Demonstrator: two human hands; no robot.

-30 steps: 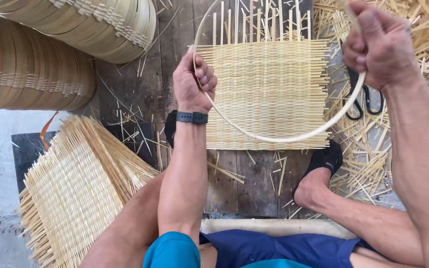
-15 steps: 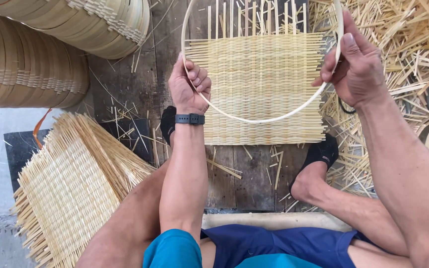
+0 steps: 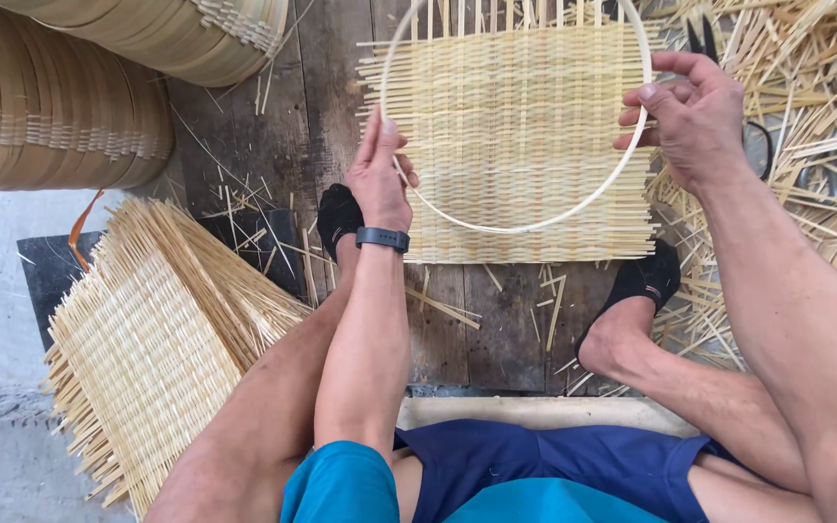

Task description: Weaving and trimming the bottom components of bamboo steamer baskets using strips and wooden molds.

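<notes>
Thin pale bamboo hoop (image 3: 525, 226), round

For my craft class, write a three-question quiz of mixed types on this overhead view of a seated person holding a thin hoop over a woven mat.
1. True or false: both hands grip the pale hoop.
2. Multiple choice: the stack of spare woven mats lies (A) beside the person's left leg, (B) under the hoop, (C) on the lap.
3. Fill in: the left hand wears a dark ____ at the wrist.

Key
1. True: the right hand holds the opposite side of the rim.
2. A; the single woven mat lies beneath the hoop.
3. wristband.
</notes>
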